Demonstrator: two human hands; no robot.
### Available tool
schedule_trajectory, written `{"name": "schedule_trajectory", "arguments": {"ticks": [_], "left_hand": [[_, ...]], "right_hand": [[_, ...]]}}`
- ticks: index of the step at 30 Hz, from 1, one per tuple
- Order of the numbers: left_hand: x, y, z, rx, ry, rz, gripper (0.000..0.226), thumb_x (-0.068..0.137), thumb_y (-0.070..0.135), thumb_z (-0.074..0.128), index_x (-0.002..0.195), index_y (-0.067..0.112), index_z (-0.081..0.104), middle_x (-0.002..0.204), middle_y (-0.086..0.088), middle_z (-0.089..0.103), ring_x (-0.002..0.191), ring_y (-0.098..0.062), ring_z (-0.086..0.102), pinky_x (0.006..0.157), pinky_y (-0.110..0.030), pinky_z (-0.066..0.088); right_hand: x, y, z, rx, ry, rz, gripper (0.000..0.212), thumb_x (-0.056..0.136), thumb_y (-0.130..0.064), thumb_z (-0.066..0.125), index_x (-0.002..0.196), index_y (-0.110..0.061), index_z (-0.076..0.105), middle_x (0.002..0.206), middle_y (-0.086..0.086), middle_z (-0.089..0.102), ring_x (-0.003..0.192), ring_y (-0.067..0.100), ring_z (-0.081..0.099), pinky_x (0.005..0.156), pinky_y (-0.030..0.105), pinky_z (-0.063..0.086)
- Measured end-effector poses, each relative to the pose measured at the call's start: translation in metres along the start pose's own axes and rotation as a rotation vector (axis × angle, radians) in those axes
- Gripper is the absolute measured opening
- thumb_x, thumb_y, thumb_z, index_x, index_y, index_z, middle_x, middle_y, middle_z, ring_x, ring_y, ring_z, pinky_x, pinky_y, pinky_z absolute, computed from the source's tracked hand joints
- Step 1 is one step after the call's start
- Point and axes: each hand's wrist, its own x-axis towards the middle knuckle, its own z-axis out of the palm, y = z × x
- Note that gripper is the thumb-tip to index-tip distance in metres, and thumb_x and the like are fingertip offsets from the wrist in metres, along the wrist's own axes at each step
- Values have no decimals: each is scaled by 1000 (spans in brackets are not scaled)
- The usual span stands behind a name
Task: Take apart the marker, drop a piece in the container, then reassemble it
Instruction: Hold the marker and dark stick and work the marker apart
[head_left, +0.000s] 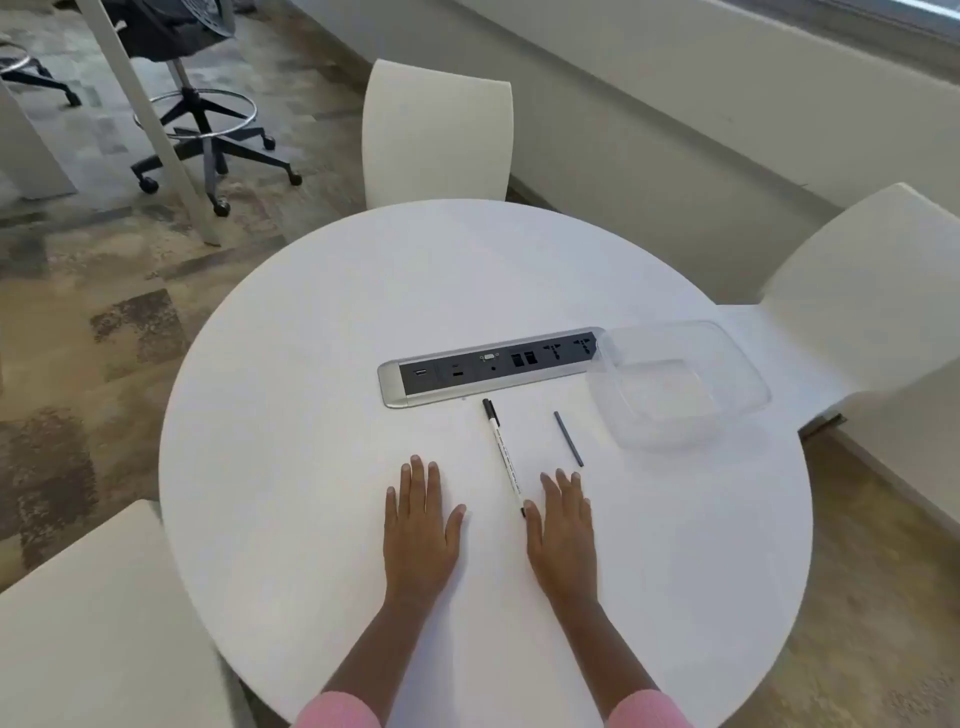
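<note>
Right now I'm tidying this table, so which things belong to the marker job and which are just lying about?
Belongs to the job:
marker
dark stick
clear container

Just lying about:
socket strip
white chairs
office stool

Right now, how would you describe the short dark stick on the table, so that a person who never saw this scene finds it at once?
On the round white table, find the clear plastic container at the right end of the power strip. Just left of its near corner lies the thin dark grey stick, beyond the right hand. Unlike the white marker beside it, it is shorter, plain and without a cap.
</note>
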Motion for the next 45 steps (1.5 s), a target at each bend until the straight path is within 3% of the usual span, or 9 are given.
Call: {"name": "schedule_trajectory", "arguments": {"ticks": [9,15,18,21,25,27,33,38,45], "left_hand": [[13,3,-8,16,21,37,81,93,46,-3,124,-4,53,133,-25,51,123,-41,47,99,-53,39],[23,4,8,-37,40,36,48,98,32,31,140,9,33,154,-11,22,144,-26,10,116,-32,4],[26,14,1,-98,101,71,35,96,21,41,124,5,54,139,-14,48,140,-30,24,115,-34,17],[30,25,-3,-121,245,148,19,90,8,50,89,3,69,95,-13,72,112,-33,58,98,-35,40],[32,43,-13,-451,-14,-214,39,97,31,38,83,8,68,84,-6,71,86,-26,62,70,-30,45],[33,50,-14,-764,-125,-390,39,96,35,40,76,12,66,77,-4,69,77,-22,62,66,-27,43],[23,65,-5,-1633,-316,-558,16,94,12,46,100,13,61,89,-3,72,81,-15,66,69,-24,53],[14,75,-5,-1720,-203,-510,15,92,6,49,95,10,62,80,0,76,74,-9,71,61,-19,56],[5,88,-3,-1716,-88,-460,12,90,7,52,91,8,64,80,-3,75,76,-12,72,62,-19,56]], "right_hand": [[2,-5,4,55,68,17,16,86,-14,56,94,0,57,137,18,46,138,32,28,111,42,31],[9,-6,-4,109,66,66,14,88,-13,54,92,-1,59,136,13,47,136,27,31,107,41,36],[13,-6,-15,231,34,119,13,90,-14,52,96,-3,57,121,10,55,122,23,45,89,28,41],[16,-4,-29,390,-21,166,12,91,-15,52,93,-5,58,103,7,58,96,20,55,75,21,37],[19,1,-47,650,-78,297,13,90,-15,54,82,-9,61,88,4,65,81,16,57,68,14,43],[19,3,-55,820,-119,350,15,90,-11,53,77,-11,61,82,7,65,79,18,60,77,22,49],[19,8,-76,991,-253,401,18,90,-5,53,75,-8,62,68,8,63,62,15,60,59,14,53],[17,8,-88,974,-373,483,28,93,-24,49,75,-5,59,56,5,54,49,15,52,52,20,52],[19,3,-98,1115,-457,650,43,94,-34,44,57,-14,39,42,-6,28,38,9,24,40,19,23]]}}
